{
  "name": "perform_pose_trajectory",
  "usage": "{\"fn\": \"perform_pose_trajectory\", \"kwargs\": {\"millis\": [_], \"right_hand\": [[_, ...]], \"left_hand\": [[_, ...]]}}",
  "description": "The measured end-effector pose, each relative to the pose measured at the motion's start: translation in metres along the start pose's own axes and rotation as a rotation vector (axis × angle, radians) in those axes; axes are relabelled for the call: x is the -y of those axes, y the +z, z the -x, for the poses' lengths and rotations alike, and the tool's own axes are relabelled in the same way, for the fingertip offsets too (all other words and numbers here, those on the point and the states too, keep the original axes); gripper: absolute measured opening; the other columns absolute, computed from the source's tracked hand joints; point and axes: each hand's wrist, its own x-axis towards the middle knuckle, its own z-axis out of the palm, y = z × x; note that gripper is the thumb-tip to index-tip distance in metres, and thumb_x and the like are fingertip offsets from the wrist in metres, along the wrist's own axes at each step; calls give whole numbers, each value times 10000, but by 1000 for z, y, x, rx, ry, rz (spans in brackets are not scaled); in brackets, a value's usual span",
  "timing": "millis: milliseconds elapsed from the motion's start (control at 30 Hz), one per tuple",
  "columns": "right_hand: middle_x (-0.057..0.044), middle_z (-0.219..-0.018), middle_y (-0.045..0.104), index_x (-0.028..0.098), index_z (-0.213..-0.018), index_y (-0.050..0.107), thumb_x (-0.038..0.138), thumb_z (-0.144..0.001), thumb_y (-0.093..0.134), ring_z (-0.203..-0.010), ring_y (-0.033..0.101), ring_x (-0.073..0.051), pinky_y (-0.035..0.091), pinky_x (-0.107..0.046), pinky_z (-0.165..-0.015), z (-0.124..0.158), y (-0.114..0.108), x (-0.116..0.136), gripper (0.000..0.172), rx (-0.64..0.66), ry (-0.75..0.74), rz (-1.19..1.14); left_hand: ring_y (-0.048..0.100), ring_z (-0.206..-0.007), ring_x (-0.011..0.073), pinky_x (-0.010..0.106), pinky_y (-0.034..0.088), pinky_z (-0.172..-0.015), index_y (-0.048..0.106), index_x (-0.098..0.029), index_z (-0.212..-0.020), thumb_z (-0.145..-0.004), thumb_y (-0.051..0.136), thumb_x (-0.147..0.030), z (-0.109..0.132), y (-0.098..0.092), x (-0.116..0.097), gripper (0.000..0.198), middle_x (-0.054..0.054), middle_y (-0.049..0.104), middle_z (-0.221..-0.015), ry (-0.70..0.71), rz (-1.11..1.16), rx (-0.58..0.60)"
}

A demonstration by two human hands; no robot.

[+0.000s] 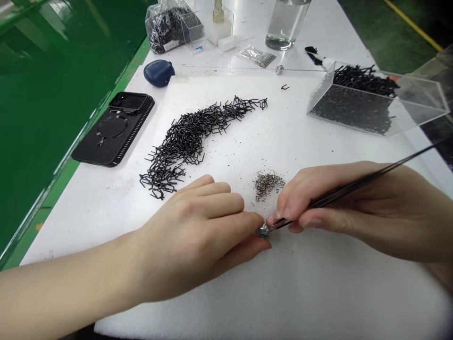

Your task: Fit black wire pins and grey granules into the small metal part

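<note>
Between the thumb and index finger of my left hand is a small shiny metal piece, mostly covered by the fingertips. My right hand grips a pair of black tweezers like a pen, with the tips against or very close to the metal piece. Just beyond the fingertips lies a small heap of tiny brownish metallic bits on the white foam sheet. Farther off, a long pile of thin black forked pieces stretches diagonally across the sheet.
A black phone and a dark blue case lie at left. A clear box of black pieces stands at right. Behind are a glass of clear liquid, a small bag, another metal piece and a bag of black parts.
</note>
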Motion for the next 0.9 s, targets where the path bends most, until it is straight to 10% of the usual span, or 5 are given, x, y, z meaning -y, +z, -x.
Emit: {"fn": "perform_pose_trajectory", "kwargs": {"millis": [533,900], "right_hand": [[11,-904,821,346,-972,828,207,-918,796,-842,790,-201,640,-281,-707,1,-1,-1,153,21,2,-11],[51,-908,839,366,-900,842,359,-892,848,-837,776,-188,632,-304,-700,-4,-4,-6,13,-336,-43,312]], "left_hand": [[413,-636,145,322,390,-643,753,-146,-861,-1028,686,-246,1,-1,-2,205,-32,499,-679,-4,3,2],[443,-648,144,321,393,-646,777,-147,-947,-1017,703,-256,-2,0,0,149,-40,487,-681,-23,50,1]]}}
